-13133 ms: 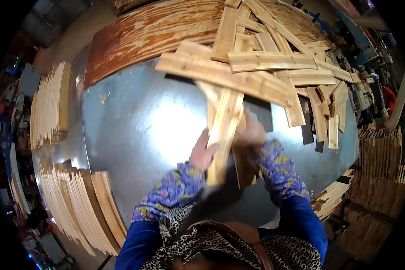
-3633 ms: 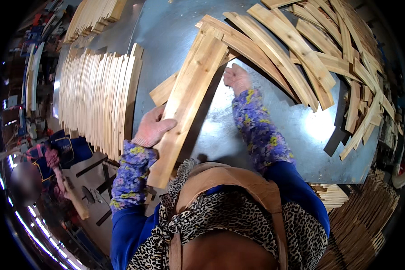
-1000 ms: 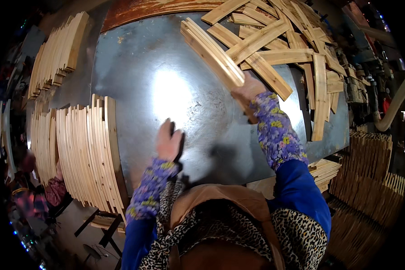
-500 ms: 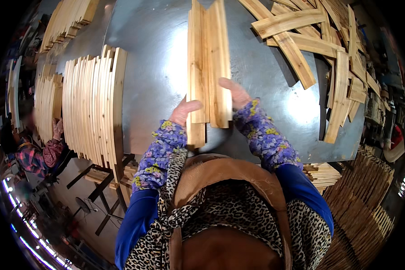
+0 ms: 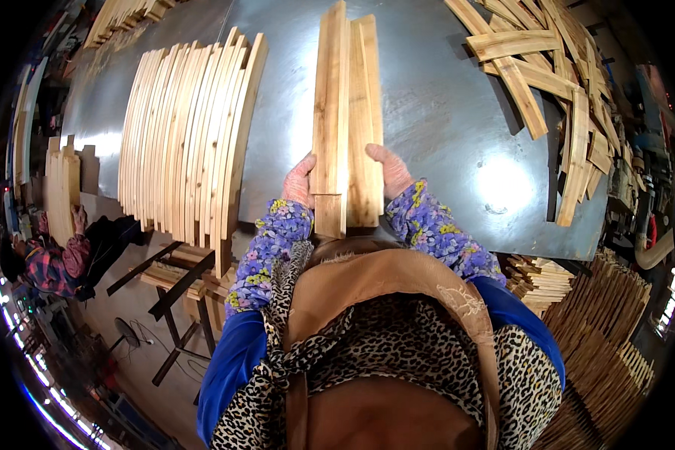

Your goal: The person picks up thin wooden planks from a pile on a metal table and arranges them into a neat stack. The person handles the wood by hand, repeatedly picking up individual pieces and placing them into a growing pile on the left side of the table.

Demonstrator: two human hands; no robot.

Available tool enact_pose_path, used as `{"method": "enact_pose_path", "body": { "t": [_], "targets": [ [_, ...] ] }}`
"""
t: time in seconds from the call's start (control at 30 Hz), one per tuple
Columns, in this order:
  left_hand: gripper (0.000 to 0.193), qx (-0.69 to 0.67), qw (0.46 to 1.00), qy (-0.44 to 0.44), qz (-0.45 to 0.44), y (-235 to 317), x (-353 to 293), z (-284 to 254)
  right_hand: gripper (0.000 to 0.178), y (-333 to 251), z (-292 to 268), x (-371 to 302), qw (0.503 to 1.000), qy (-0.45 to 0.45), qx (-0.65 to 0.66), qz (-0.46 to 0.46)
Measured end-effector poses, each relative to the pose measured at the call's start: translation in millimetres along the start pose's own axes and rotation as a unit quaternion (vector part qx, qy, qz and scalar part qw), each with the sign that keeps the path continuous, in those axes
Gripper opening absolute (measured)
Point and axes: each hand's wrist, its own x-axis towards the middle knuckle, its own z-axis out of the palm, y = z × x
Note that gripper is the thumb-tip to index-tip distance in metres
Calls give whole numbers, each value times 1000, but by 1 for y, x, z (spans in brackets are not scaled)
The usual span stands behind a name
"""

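Upright in front of me, a few wooden boards [image 5: 330, 112] stand close together lengthwise on the metal table, their lower ends uneven. My left hand [image 5: 300, 181] presses against the left side of these boards, fingers partly hidden behind them. On the opposite side my right hand [image 5: 391, 171] grips the right-hand board [image 5: 364, 165], its thumb bent over the edge. Both hands are closed on the boards between them. To the left of my left hand lies a long row of boards [image 5: 191, 135] set side by side.
The grey metal table [image 5: 427, 135] carries a loose, crossed heap of boards [image 5: 532, 82] at the far right. A co-worker [image 5: 52, 266] at the left holds a bundle of boards [image 5: 61, 184]. Stacked boards [image 5: 536, 285] sit below the table's right edge. Dark metal legs [image 5: 176, 281] stand at lower left.
My view has swung, so the row of boards sits further right. My left thumb has come off the boards' faces to their side. The co-worker's bundle now stands apart from the row.
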Motion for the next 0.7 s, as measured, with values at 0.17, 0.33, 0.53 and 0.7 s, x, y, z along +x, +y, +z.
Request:
{"method": "enact_pose_path", "body": {
  "t": [0.17, 0.33, 0.53, 0.7],
  "targets": [
    [35, -131, 959, -235, -92, 27, -7, -62, 79, 38, -28, 25, 973, -167, 157, 0],
    [38, -48, 998, -47, 10, 9, -37, -48, 97, 58, -14, 46, 962, -4, -263, 71],
    [43, 243, 965, -60, 72, 19, -7, -67, 76, 36, 19, 70, 697, 113, -694, -142],
    [40, 598, 755, -62, 262, 27, -48, -66, 71, 5, 34, 96, 682, 146, -717, -8]
  ]
}}
